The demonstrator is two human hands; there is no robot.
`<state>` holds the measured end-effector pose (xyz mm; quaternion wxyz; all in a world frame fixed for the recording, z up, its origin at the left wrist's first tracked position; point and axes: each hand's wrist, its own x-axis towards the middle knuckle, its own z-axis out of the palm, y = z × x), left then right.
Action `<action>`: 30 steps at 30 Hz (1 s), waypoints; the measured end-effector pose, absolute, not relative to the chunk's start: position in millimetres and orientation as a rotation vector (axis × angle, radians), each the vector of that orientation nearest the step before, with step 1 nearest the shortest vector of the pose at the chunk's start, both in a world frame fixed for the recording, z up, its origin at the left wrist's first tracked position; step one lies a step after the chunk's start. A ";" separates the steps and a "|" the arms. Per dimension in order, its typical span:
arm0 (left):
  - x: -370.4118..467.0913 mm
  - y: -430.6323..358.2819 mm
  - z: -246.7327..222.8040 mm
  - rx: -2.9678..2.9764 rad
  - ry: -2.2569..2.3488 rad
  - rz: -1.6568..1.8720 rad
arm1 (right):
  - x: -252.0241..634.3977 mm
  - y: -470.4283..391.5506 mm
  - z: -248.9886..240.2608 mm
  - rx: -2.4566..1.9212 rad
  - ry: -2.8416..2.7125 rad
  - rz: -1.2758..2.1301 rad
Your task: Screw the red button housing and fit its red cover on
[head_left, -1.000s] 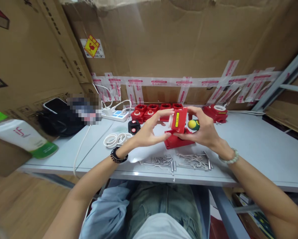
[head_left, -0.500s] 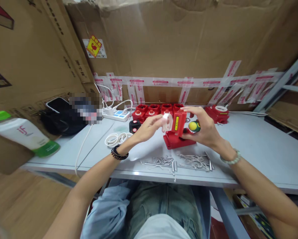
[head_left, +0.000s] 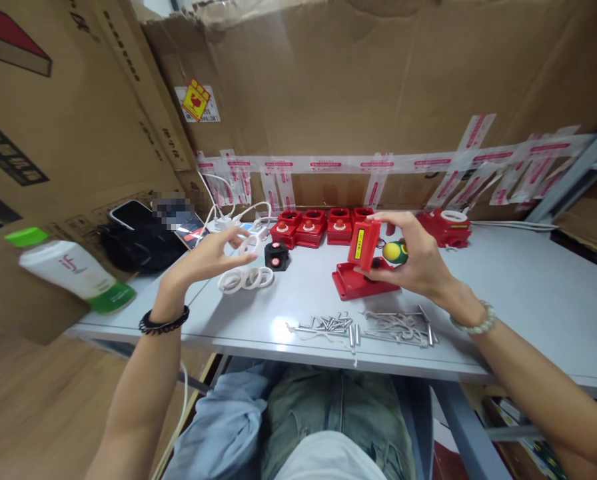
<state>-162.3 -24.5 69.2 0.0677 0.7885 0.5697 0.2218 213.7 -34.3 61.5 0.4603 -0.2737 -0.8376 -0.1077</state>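
My left hand (head_left: 213,257) is at the left, thumb and forefinger curved round a pale white ring (head_left: 250,245). Just below it, several white rings (head_left: 232,281) lie overlapping on the table. In my right hand (head_left: 418,257) is a small red housing (head_left: 363,244) with a yellow label, tilted above a larger red base (head_left: 353,283). A screwdriver with a yellow and green handle (head_left: 394,252) also sits within that hand. To the right of the white rings stands a black block (head_left: 277,256) with red and white round faces.
Red housings (head_left: 311,228) line the back, with another red unit (head_left: 446,228) at the back right. Screws and metal rods (head_left: 331,325) lie near the front edge. A power strip (head_left: 258,228), a black bag (head_left: 138,247) with phones and a bottle (head_left: 78,270) are on the left.
My left hand has moved left, away from the red housing, with the pale ring. My right hand keeps its hold on the housing, and the camera view has shifted slightly.
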 end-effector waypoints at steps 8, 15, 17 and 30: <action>-208.8 -12.3 42.8 2.215 1.871 0.357 | 213.9 -32.0 59.3 -0.716 -2.104 -0.289; -190.1 -17.7 36.8 2.231 1.747 0.250 | 215.1 -33.3 59.7 -0.736 -2.128 -0.296; -175.9 -22.4 31.1 2.298 1.713 0.281 | 215.3 -33.1 59.4 -0.746 -2.130 -0.301; -174.6 -33.4 1.2 2.488 1.587 0.431 | 214.6 -31.4 59.3 -0.736 -2.131 -0.312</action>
